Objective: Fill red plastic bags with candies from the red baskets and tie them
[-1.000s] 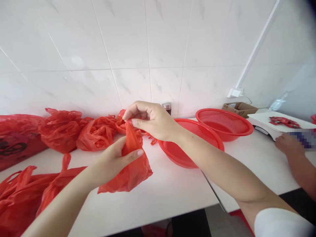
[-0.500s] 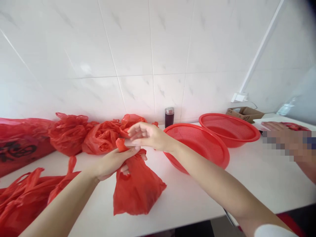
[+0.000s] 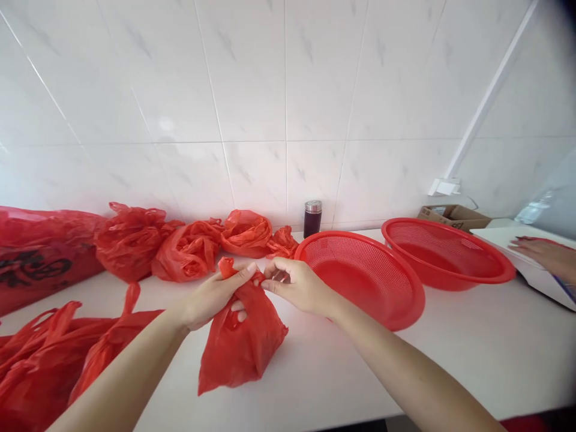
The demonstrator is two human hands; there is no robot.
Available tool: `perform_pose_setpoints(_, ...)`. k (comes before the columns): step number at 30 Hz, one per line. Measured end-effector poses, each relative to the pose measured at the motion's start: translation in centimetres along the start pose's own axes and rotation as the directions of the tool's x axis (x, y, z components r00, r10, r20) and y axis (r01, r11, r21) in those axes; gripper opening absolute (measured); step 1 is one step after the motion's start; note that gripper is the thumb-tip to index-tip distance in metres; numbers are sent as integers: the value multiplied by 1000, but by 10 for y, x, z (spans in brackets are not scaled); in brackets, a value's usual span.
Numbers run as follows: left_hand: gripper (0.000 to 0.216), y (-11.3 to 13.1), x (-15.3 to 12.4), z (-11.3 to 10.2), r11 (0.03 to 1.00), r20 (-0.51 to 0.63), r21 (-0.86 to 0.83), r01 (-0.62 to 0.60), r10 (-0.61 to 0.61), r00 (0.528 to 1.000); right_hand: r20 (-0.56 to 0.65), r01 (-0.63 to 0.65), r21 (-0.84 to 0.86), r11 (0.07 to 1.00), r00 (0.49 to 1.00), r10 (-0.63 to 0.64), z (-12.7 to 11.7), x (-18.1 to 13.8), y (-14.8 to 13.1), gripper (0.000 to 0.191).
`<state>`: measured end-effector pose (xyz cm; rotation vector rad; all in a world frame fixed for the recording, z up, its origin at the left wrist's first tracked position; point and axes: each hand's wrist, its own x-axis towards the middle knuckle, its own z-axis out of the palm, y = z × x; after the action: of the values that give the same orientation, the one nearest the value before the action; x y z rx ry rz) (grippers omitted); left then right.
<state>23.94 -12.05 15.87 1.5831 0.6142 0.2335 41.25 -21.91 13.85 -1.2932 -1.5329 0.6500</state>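
Note:
A red plastic bag (image 3: 245,351) hangs low over the white table, bunched at its neck and wider at the bottom; its contents are hidden. My left hand (image 3: 216,297) is closed round the gathered neck, thumb on top, with a twisted end poking up past it. Some left fingertips show through a gap in the plastic. My right hand (image 3: 299,285) pinches the bag's neck from the right side, thumb and fingers at the plastic beside my left thumb.
Several knotted red bags (image 3: 130,243) line the tiled wall, and more red bags (image 3: 40,366) lie at the near left. Two red colanders (image 3: 360,282) stand to the right, near a dark flask (image 3: 312,219) and a cardboard box (image 3: 454,217). Another person's hand (image 3: 546,255) is at the far right.
My right hand has come down onto the bag's neck and now pinches it. The bag has swung slightly left. The far colander has shifted right, and the other person's hand has moved farther right.

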Motion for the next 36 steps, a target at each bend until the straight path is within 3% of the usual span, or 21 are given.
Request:
perform_pose_setpoints(3,35,-1,0,-2,999,-4,-16,-35,35,999,-63,95,-7,995,994,-95,-4,-14,-16,11)
perform_pose_setpoints(6,30,3,-4,-3,992,74,58,-109,105,992,87,214,44,976,972,-218,-7,-28,-28,8)
perform_pose_setpoints(8,25,7,-7,-2,979,126,145,-145,127,984,64,231,108,967,969,-239,-5,-30,-25,8)
perform_pose_setpoints(12,10,4,-6,7,935,162,302,-186,141,977,-86,32,200,979,996,-15,6,-20,-1,28)
perform_pose_setpoints(15,14,-9,1,16,852,18,474,-223,243,970,-32,-110,223,969,992,120,17,-17,19,30)
perform_pose_setpoints(17,19,-19,4,23,752,-147,610,-248,415,898,49,-171,345,923,985,164,23,-19,27,29)
perform_pose_setpoints(20,18,-33,2,34,609,-270,746,-270,647,713,188,-251,549,798,967,175,32,-24,35,21)
perform_pose_setpoints(22,20,-42,-3,39,581,-283,770,-264,682,675,228,-281,605,745,958,176,36,-26,37,12)
perform_pose_setpoints(24,28,-51,-10,42,585,-268,768,-263,665,697,157,-249,629,737,968,194,38,-26,35,8)
perform_pose_setpoints(26,38,-60,-19,43,605,-239,751,-265,623,745,-3,-152,631,761,980,198,40,-27,30,10)
perform_pose_setpoints(28,45,-69,-28,43,664,-224,701,-259,550,804,-112,-74,597,799,978,174,44,-28,26,14)
perform_pose_setpoints(30,45,-78,-38,42,761,-234,597,-256,470,851,-138,-47,536,843,980,143,49,-27,30,17)
perform_pose_setpoints(32,41,-89,-50,39,860,-281,446,-248,398,873,-156,-73,459,885,975,161,56,-22,46,17)
perform_pose_setpoints(36,39,-124,-77,35,967,-415,189,-173,238,878,-232,-275,328,904,904,359,74,-2,109,13)
